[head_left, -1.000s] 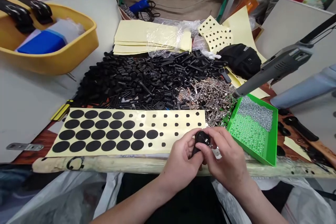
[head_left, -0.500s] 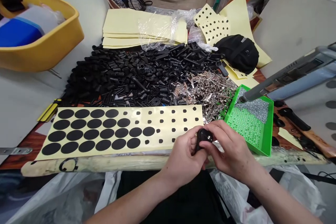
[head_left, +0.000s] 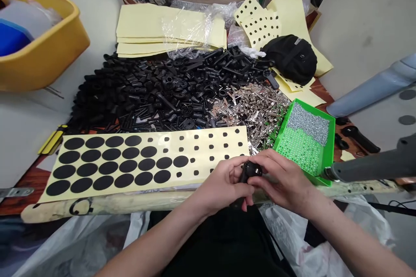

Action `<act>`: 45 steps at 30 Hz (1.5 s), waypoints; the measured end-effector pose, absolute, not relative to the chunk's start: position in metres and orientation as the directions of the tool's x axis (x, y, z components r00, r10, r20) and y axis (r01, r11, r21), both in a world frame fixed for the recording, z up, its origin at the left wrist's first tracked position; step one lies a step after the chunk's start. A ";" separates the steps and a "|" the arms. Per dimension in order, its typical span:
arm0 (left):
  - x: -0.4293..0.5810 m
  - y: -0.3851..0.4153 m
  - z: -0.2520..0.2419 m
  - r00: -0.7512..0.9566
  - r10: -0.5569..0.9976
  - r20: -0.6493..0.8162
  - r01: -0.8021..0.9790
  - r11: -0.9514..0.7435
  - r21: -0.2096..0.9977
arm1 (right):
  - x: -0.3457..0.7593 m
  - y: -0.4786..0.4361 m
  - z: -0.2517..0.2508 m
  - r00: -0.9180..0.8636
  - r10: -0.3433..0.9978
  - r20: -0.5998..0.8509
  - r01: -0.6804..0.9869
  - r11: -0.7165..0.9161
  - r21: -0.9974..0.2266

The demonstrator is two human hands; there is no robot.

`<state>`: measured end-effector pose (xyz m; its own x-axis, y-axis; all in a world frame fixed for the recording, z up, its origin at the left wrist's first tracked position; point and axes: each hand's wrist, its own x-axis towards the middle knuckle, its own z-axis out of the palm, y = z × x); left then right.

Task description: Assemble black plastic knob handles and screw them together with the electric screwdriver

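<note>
A small black plastic part with a round head and a bit of shiny metal is held between my two hands, over the table's front edge. My left hand is closed round its lower part, with the thumb across it. My right hand pinches the head from the right with thumb and fingers. Just left of the hands lies a yellow backing sheet with large black discs and small black dots. A green tray of small silvery screws stands to the right.
Black plastic parts are heaped behind the sheet, beside a pile of metal strips. A grey rod-shaped tool reaches in from the right at the tray's near corner. A yellow bin hangs at the left.
The grey rod-shaped tool has swung from above the screws toward the tray's near right corner. Both hands keep hold of the black part, which is slightly turned. The view has shifted a little.
</note>
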<state>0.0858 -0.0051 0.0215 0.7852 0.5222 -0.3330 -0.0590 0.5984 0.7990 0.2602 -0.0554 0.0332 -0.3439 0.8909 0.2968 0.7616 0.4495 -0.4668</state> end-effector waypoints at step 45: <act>0.014 -0.022 0.021 0.289 0.957 0.002 -0.215 0.063 0.975 | 0.181 -0.043 0.027 -0.103 0.842 0.530 0.423 0.519 -0.743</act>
<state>0.0136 -0.0218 0.0207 0.2885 0.9575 0.0019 -0.2153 0.0630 0.9745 0.1809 -0.0426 0.0272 -0.1027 0.8419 0.5297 0.4233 0.5189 -0.7427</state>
